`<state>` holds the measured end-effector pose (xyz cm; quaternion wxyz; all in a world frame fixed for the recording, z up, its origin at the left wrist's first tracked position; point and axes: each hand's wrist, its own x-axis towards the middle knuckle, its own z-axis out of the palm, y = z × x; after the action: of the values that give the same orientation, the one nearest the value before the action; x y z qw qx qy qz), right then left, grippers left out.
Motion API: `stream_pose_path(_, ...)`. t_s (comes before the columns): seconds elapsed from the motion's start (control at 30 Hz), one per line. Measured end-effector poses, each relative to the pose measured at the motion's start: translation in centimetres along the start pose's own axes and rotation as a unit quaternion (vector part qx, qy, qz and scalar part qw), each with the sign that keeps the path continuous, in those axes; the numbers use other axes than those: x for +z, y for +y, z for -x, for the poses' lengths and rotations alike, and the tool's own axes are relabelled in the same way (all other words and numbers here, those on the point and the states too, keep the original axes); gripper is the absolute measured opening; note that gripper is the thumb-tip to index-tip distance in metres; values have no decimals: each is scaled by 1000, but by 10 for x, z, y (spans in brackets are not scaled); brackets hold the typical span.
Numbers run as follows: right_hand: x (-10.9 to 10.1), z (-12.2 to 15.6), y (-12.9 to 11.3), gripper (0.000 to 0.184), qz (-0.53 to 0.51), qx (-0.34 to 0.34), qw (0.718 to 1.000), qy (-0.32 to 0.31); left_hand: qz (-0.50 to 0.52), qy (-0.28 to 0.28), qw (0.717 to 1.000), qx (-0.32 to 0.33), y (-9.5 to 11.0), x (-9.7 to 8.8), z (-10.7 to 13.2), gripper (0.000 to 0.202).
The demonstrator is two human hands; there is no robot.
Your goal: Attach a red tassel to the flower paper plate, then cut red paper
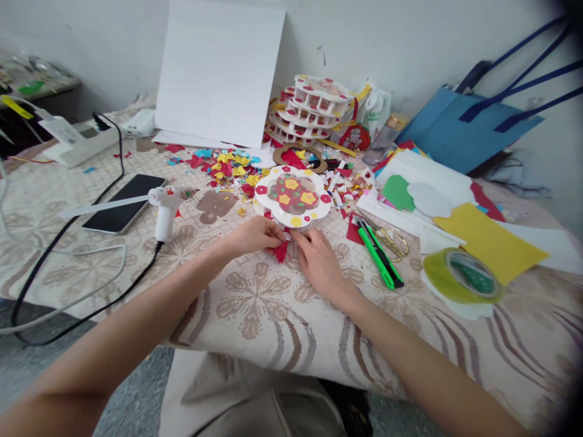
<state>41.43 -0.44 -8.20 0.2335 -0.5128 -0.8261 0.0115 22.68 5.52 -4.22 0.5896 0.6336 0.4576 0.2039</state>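
Observation:
A white flower-shaped paper lantern piece (294, 197) with red and yellow flowers lies on the patterned tablecloth (255, 303). Just in front of it my left hand (252, 235) and my right hand (319, 261) meet, both with fingers closed on a small red tassel (281, 251) hanging at the lantern's near edge. The fingertips of both hands pinch together around the top of the tassel.
A white glue gun (164, 209) and a black phone (124, 203) lie to the left, with cables. Green cutters (381, 255), gold scissors (395, 243), a tape roll (464, 276) and coloured paper sheets (487, 240) lie to the right. Paper scraps, stacked lantern pieces (314, 109) and a white board (221, 70) stand behind.

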Motion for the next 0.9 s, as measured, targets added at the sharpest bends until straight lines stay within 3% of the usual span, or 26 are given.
stream_pose_path(0.23, 0, -4, -1, 44, -6, 7, 1000, -2, -12, -5, 1000, -6, 4, 0, 1, 15)
stream_pose_path(0.5, -6, -8, -5, 43, 44, 19, 998, -48, -34, -5, 999, -5, 6, 2, 2, 14)
stream_pose_path(0.73, -11, -9, -7, 44, 61, 13, 995, -77, -124, -8, 992, -17, 7, 1, 16, 5)
stream_pose_path(0.8, -11, -9, -7, 44, 67, 10, 994, -80, -213, 24, 977, 8, 7, 1, 26, 8)
stream_pose_path(0.9, -9, -8, -7, 45, 76, 4, 994, -83, -355, 151, 919, 76, 3, 2, 39, 7)
